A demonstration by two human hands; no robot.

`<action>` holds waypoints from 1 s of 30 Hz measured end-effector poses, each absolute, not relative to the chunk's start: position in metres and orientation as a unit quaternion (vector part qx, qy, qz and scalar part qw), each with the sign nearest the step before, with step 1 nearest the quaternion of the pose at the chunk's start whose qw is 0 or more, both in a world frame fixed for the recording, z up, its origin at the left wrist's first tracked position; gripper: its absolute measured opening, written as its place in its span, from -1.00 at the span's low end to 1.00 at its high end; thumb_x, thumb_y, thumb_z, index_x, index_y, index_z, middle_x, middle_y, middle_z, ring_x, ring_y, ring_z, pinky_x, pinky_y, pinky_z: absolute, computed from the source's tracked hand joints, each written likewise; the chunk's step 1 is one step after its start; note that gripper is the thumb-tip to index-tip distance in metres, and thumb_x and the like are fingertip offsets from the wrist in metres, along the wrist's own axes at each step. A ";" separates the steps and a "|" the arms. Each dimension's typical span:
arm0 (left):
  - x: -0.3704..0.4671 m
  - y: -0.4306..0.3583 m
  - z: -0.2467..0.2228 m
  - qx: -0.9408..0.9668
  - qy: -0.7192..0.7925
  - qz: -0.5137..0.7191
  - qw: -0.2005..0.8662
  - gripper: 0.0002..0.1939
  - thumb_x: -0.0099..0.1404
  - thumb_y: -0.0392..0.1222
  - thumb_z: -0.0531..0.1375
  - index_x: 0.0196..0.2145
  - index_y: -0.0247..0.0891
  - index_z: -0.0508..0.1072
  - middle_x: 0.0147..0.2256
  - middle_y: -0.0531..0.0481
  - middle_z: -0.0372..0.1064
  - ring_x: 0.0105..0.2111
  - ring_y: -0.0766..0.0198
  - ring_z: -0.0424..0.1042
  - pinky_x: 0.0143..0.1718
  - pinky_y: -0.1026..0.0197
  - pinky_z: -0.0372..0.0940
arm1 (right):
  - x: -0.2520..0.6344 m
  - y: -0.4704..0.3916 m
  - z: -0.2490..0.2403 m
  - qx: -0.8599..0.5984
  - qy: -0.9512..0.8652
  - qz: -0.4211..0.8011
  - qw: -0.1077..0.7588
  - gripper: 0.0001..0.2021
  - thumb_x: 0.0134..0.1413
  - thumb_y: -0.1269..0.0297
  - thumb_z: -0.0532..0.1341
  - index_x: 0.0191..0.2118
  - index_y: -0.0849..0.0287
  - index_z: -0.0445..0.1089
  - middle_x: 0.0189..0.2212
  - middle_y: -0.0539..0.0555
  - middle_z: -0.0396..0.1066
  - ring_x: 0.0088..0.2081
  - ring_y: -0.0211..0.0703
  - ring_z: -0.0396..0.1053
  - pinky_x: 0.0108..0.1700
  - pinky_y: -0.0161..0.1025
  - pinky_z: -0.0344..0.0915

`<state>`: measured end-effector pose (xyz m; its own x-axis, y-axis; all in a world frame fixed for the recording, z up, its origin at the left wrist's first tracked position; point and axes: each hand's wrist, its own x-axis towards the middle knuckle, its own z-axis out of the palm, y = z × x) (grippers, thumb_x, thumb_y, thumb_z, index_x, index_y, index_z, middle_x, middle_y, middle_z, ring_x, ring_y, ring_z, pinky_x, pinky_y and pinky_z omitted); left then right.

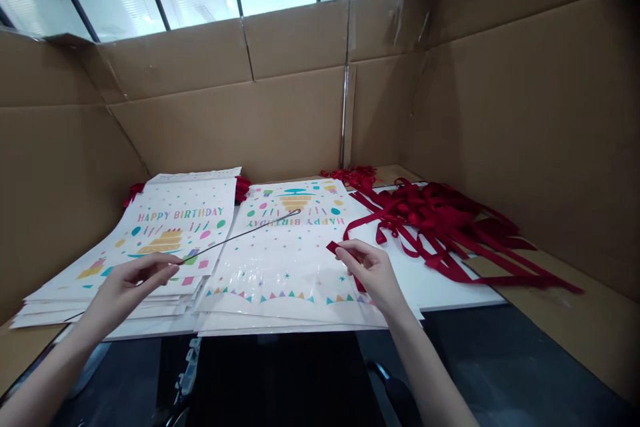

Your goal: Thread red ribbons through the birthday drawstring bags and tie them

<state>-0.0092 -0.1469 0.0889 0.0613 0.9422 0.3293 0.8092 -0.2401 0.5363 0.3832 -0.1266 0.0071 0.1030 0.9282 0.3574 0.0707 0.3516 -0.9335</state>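
My left hand (135, 283) pinches a thin dark wire (240, 235) with a narrow loop at its far end, reaching up and to the right. Between the thumb and fingers of my right hand (367, 270) is the end of a red ribbon (332, 247); a strip of it also shows below the fingers. Beneath the wire lies a printed birthday sheet (280, 280), glossy white, its lettering upside down to me. To the left, a stack of similar sheets (170, 200) reads upright, with red ribbon bunched at its back edges. The wire's loop and the ribbon tip are apart.
A tangled heap of red ribbons (435, 220) spreads over the right of the white board (475, 299). A smaller red bundle (353, 175) lies at the back. Tall cardboard walls (225, 127) enclose the back and both sides. A dark chair-like shape (395, 390) is below the table edge.
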 end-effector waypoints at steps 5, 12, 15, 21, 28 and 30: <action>0.004 -0.157 0.069 0.718 0.596 0.317 0.169 -0.68 0.12 0.10 0.21 -0.34 -0.21 0.53 -0.35 -0.06 0.48 -0.37 0.18 0.41 -0.49 0.34 0.28 | 0.371 -0.139 -0.006 -0.419 -0.556 0.379 0.609 -0.76 -0.02 0.12 0.26 -0.34 0.21 0.45 -0.44 0.08 0.44 -0.46 -0.24 0.34 -0.43 -0.32 0.32; 0.005 -0.168 0.052 0.734 0.577 0.307 0.186 -0.68 0.15 0.07 0.18 -0.33 -0.22 0.55 -0.34 -0.07 0.50 -0.40 0.21 0.41 -0.44 0.32 0.32 | 0.357 -0.155 -0.010 -0.399 -0.538 0.402 0.625 -0.76 -0.05 0.13 0.28 -0.32 0.21 0.42 -0.39 0.12 0.49 -0.36 -0.13 0.45 -0.26 -0.21 0.39; 0.001 -0.176 0.050 0.737 0.572 0.300 0.198 -0.67 0.15 0.08 0.17 -0.37 -0.22 0.55 -0.40 -0.05 0.48 -0.47 0.25 0.37 -0.47 0.32 0.29 | 0.348 -0.165 -0.003 -0.389 -0.525 0.414 0.634 -0.76 -0.06 0.13 0.30 -0.33 0.20 0.39 -0.41 0.10 0.49 -0.35 -0.12 0.47 -0.28 -0.22 0.40; -0.010 -0.200 0.048 0.710 0.588 0.306 0.238 -0.63 0.14 0.13 0.15 -0.34 -0.22 0.54 -0.52 -0.03 0.41 -0.59 0.31 0.21 -0.63 0.33 0.13 | 0.330 -0.186 0.010 -0.375 -0.526 0.410 0.644 -0.77 -0.05 0.13 0.30 -0.34 0.19 0.38 -0.42 0.10 0.49 -0.35 -0.12 0.46 -0.34 -0.24 0.39; -0.022 -0.220 0.048 0.692 0.592 0.316 0.266 -0.61 0.12 0.14 0.16 -0.35 -0.26 0.51 -0.57 -0.01 0.35 -0.61 0.34 0.17 -0.63 0.35 0.08 | 0.317 -0.198 0.023 -0.357 -0.539 0.404 0.647 -0.77 -0.06 0.13 0.30 -0.35 0.18 0.39 -0.45 0.07 0.48 -0.39 -0.17 0.44 -0.33 -0.26 0.36; -0.024 -0.221 0.047 0.689 0.593 0.319 0.269 -0.60 0.13 0.15 0.16 -0.34 -0.26 0.51 -0.58 0.00 0.34 -0.62 0.35 0.15 -0.64 0.35 0.05 | 0.315 -0.197 0.025 -0.350 -0.543 0.404 0.648 -0.79 -0.06 0.15 0.31 -0.35 0.18 0.39 -0.46 0.06 0.48 -0.39 -0.19 0.44 -0.32 -0.27 0.35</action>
<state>-0.0239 -0.2206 0.0468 0.0926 0.9884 0.1205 0.6458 -0.1517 0.7483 0.3148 -0.1971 0.0247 0.0841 0.9036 0.4201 -0.1428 0.4282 -0.8923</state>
